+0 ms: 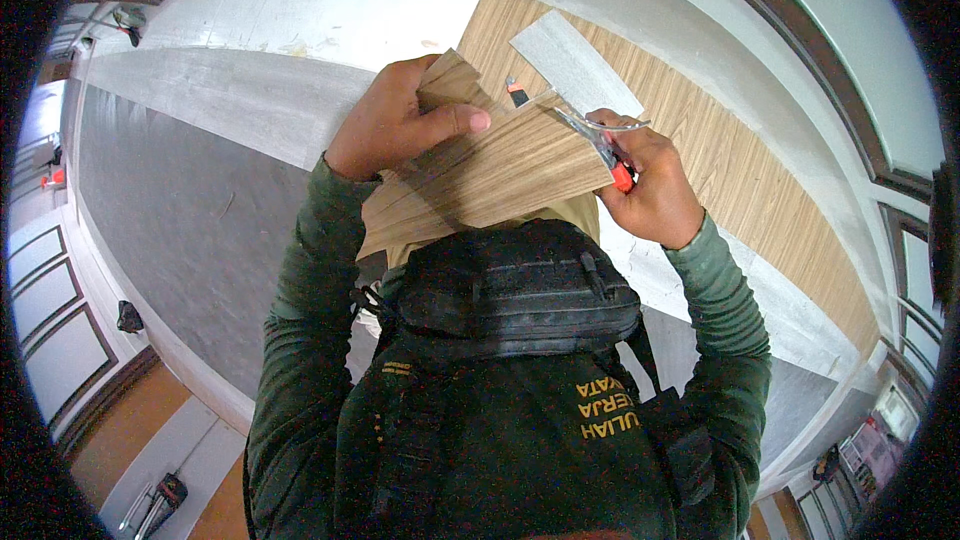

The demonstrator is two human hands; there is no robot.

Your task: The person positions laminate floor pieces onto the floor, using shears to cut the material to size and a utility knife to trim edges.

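Observation:
My left hand [405, 125] grips a wood-grain vinyl plank [520, 165] by its upper left part, thumb pressed on the face. The plank lies tilted across my lap, with a corner piece bent up beside the thumb. At the plank's right edge, my right hand [650, 175] is closed round a red-handled cutting tool [622, 176]; its exact kind is partly hidden by the fingers. A thin, curved, shiny strip [622, 125] shows by these fingers. Just beyond the plank lies a small orange and black object [516, 92], near a loose grey plank piece [580, 65].
Wood-grain planks [740, 170] cover the floor strip along the right wall. Grey flooring [180, 200] spreads to the left, beside a bare white floor area [340, 15]. A black pouch [510, 280] is strapped at my front. Tools [155, 505] lie at the lower left.

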